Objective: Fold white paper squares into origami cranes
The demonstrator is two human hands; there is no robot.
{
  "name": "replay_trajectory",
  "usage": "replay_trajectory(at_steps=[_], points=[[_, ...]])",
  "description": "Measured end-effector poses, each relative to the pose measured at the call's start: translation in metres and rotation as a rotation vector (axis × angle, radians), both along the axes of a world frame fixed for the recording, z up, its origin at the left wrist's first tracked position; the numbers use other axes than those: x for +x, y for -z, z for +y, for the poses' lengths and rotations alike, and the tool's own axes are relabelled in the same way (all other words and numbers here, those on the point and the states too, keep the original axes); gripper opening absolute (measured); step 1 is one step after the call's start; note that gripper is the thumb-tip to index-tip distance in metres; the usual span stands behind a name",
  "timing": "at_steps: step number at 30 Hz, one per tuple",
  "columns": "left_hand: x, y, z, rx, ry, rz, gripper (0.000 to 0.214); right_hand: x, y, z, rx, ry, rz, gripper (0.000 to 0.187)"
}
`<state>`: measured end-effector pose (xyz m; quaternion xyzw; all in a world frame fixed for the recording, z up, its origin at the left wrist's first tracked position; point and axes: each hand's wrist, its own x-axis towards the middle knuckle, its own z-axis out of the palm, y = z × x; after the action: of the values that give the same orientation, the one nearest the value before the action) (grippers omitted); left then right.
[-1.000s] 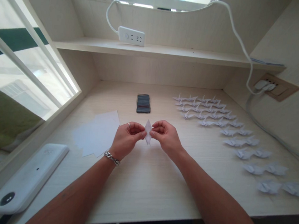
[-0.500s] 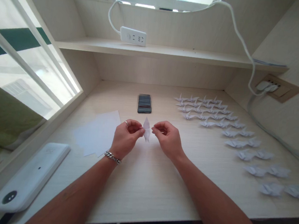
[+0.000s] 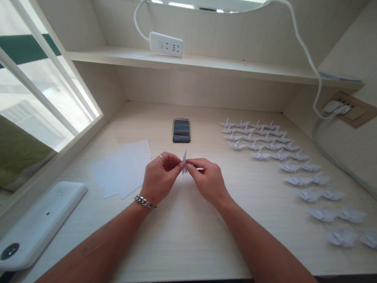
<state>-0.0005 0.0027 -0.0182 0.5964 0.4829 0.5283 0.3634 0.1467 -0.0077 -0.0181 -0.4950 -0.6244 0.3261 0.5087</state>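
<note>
A small folded white paper [image 3: 184, 156] stands narrow and upright between my hands, just above the desk. My left hand [image 3: 161, 175], with a ring and a chain bracelet, pinches it from the left. From the right, my right hand [image 3: 207, 177] pinches the same paper with thumb and forefinger. My fingertips nearly meet and hide the paper's middle; its pointed top and lower tips show. White paper sheets [image 3: 122, 166] lie flat beside my left hand. Several folded paper cranes [image 3: 260, 155] stand in rows on the right.
A dark phone [image 3: 182, 131] lies beyond my hands. On the left edge rests a white oblong device [image 3: 35, 228]. A power strip [image 3: 166, 45] sits on the shelf [image 3: 214, 66]. A white cable [image 3: 307, 55] runs down to the wall socket [image 3: 355, 110].
My right hand has moved left and now grips the paper too. The paper has gone from spread and facing me to narrow, edge-on.
</note>
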Motion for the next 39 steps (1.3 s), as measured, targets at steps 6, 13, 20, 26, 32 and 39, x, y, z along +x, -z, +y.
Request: replay_trajectory(at_steps=[6, 13, 20, 26, 32, 39], points=[[0.002, 0.003, -0.001, -0.027, 0.105, -0.032, 0.017, 0.004, 0.007, 0.008, -0.144, -0.104, 0.238, 0.022], [-0.004, -0.001, 0.004, -0.098, 0.115, -0.045, 0.027, 0.008, 0.010, 0.013, -0.209, -0.118, 0.349, 0.018], [-0.008, -0.002, 0.006, -0.158, 0.213, -0.035, 0.022, 0.013, 0.002, 0.010, -0.317, -0.200, 0.368, 0.024], [-0.008, -0.009, 0.003, -0.212, 0.308, -0.109, 0.017, 0.016, -0.005, 0.006, -0.365, -0.256, 0.387, 0.029], [-0.009, -0.010, 0.003, -0.268, 0.328, -0.216, 0.014, 0.016, -0.005, 0.006, -0.373, -0.263, 0.479, 0.027], [-0.008, -0.014, 0.001, -0.185, 0.304, -0.120, 0.007, 0.016, -0.012, 0.004, -0.415, -0.312, 0.549, 0.018]])
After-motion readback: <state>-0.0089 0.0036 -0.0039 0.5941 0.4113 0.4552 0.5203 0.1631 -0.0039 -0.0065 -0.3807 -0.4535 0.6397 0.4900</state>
